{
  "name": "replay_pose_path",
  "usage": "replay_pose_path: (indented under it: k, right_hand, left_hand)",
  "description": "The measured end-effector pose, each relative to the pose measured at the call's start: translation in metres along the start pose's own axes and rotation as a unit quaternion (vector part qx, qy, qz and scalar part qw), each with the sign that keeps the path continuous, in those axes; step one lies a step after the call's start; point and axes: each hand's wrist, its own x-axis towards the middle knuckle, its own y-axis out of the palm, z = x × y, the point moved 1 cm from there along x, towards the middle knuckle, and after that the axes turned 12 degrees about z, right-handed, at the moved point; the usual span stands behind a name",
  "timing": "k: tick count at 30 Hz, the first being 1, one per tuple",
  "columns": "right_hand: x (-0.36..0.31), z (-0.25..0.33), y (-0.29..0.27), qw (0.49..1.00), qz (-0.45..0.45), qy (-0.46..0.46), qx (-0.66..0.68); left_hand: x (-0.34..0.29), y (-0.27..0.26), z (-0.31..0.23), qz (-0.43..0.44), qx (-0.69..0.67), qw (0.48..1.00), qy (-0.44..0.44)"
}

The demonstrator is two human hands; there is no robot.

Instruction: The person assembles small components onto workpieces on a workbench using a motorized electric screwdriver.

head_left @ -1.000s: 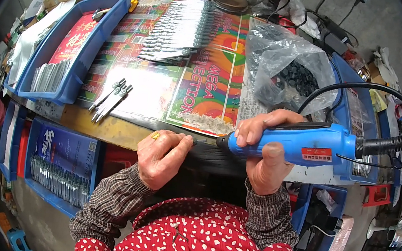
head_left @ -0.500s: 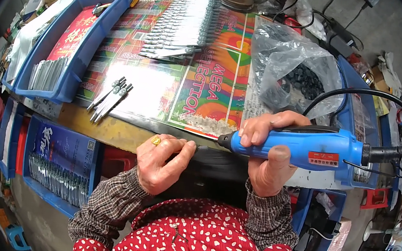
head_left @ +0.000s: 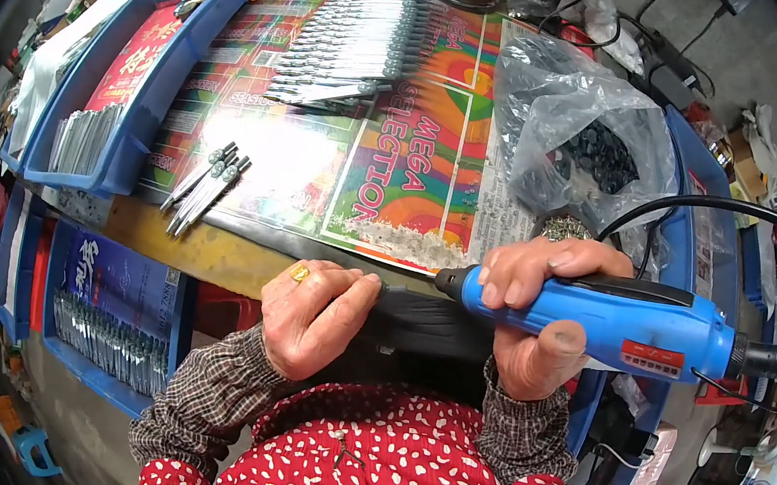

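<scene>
My right hand point(head_left: 544, 305) is wrapped round a blue electric screwdriver point(head_left: 626, 322), which lies almost level. Its dark nose and bit point left at my left hand point(head_left: 316, 316), with a gap in between. The left hand, with a gold ring, is closed in a pinch at the table's front edge; its fingers hide whatever is in them. Beyond it, a few slim silver pen-like rods point(head_left: 204, 189) with dark ends lie loose on the table. Farther back, many more such rods point(head_left: 360, 40) are stacked in a neat row.
An open clear plastic bag point(head_left: 541, 145) of small black parts point(head_left: 603, 157) stands at the right. Near it is a small round container of tiny metal pieces point(head_left: 565, 228). A blue bin point(head_left: 145, 130) of silver rods stands left, another bin point(head_left: 106, 373) below. The screwdriver's black cable point(head_left: 752, 208) arches right.
My right hand has drawn the screwdriver right, away from my left hand, its rear end now lower. The small container beside the bag has come into sight. My left hand stays pinched in place.
</scene>
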Motion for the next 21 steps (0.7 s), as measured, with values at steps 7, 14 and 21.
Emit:
replay_pose_path:
  k: [7, 14, 21]
  right_hand:
    - [0.0, 0.001, 0.002, 1.0, -0.006, -0.002, -0.007]
    - [-0.002, -0.003, -0.004, 0.991, 0.02, -0.033, 0.129]
    - [0.006, -0.012, -0.017, 0.994, 0.073, -0.031, 0.069]
  left_hand:
    - [-0.001, -0.001, 0.0, -0.008, 0.012, 1.0, -0.001]
    - [-0.005, -0.007, 0.003, 0.015, 0.019, 1.0, -0.017]
    - [-0.011, -0.005, 0.011, 0.041, -0.01, 0.999, -0.006]
